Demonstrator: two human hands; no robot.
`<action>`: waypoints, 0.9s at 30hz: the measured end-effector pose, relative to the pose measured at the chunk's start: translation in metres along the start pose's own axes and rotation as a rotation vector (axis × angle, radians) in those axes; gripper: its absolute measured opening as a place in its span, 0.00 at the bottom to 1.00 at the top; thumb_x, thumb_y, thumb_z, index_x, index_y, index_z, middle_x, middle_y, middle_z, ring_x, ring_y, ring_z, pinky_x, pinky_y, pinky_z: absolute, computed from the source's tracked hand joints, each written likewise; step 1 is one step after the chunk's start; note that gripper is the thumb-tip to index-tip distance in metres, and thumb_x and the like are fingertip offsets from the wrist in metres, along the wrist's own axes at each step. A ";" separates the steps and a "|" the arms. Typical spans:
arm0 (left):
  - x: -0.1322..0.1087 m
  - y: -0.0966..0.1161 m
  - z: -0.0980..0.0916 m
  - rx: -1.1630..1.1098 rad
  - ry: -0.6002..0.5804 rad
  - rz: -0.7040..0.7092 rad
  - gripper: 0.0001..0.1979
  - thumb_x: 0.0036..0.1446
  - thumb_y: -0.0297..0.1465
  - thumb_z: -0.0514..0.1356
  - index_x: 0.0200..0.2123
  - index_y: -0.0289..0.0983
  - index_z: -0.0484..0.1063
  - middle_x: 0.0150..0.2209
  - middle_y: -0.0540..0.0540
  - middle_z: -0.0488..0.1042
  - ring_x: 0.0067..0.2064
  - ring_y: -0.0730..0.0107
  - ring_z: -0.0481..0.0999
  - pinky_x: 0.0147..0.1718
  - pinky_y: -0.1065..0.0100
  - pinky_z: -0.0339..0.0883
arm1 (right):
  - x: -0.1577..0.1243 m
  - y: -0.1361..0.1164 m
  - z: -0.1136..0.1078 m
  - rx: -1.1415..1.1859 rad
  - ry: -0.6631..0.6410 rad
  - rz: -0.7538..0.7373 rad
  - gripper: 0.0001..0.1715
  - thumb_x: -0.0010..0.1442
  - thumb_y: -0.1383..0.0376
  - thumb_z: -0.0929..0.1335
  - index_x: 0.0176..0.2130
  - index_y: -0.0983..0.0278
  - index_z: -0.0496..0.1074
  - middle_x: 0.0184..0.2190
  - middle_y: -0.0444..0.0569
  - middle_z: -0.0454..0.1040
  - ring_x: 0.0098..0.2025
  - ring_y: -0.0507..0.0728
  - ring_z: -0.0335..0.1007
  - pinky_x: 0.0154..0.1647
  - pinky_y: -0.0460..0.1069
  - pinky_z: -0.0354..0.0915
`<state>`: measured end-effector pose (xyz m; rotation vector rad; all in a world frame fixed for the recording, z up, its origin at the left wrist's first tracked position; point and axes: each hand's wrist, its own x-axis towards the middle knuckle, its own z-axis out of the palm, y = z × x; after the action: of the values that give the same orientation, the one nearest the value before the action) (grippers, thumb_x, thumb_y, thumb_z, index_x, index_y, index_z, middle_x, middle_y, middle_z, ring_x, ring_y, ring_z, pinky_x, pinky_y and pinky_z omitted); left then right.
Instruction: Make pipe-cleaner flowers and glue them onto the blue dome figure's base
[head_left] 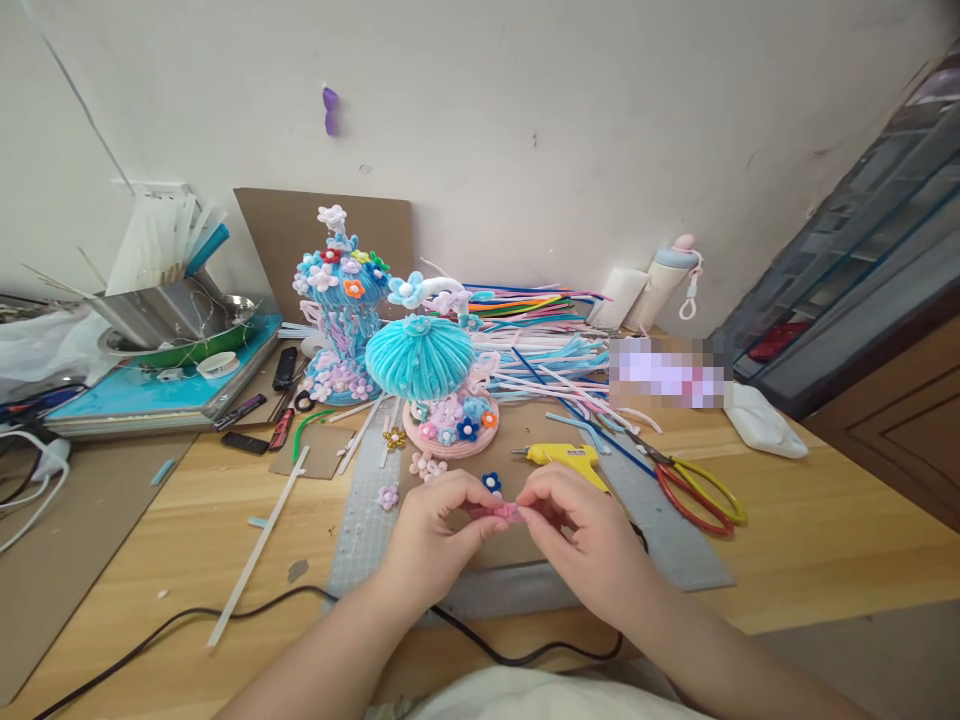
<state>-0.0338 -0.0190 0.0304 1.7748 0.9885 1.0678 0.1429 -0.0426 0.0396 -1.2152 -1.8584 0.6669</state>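
Between my two hands, above the cardboard on the grey mat, is a small pink fuzzy piece [508, 512]. My left hand [442, 525] pinches its left end between thumb and fingertips. The fingertips of my right hand [577, 530] close on its right end. Just behind them lies a dark blue flower [491, 482]. A turquoise fuzzy dome [421, 358] stands over a round pink base [450, 440] covered with small flowers. Left of it rises a blue tower [349, 310] decorated with flowers. The yellow glue gun [566, 460] lies behind my right hand.
Scissors [697, 490] with red and yellow handles lie at the right. Bundles of fuzzy stems [540, 350] fill the back. A black cable [517, 658] crosses the front. A glue stick [259, 545] and a metal pot [161, 320] are on the left.
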 end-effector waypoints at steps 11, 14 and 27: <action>-0.004 -0.001 0.001 -0.144 0.050 -0.076 0.08 0.48 0.32 0.65 0.32 0.35 0.74 0.31 0.45 0.79 0.33 0.66 0.77 0.34 0.67 0.71 | 0.001 0.009 -0.004 -0.037 0.057 -0.127 0.12 0.58 0.73 0.61 0.35 0.61 0.71 0.28 0.47 0.68 0.30 0.53 0.63 0.29 0.47 0.59; -0.003 0.001 0.000 -0.088 0.034 -0.036 0.06 0.49 0.32 0.65 0.31 0.36 0.75 0.29 0.45 0.79 0.31 0.67 0.77 0.34 0.68 0.70 | 0.000 0.007 -0.006 -0.093 0.071 -0.177 0.13 0.57 0.75 0.61 0.35 0.62 0.70 0.29 0.47 0.66 0.30 0.53 0.63 0.30 0.48 0.59; -0.002 -0.004 0.003 -0.125 0.058 -0.130 0.05 0.49 0.30 0.64 0.31 0.35 0.74 0.30 0.45 0.78 0.32 0.68 0.76 0.34 0.68 0.70 | 0.002 0.009 0.006 0.252 0.056 0.098 0.05 0.60 0.67 0.63 0.39 0.61 0.65 0.32 0.46 0.68 0.31 0.52 0.67 0.30 0.47 0.66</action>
<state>-0.0324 -0.0202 0.0255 1.5659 1.0348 1.0802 0.1421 -0.0371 0.0303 -1.1516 -1.6211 0.8837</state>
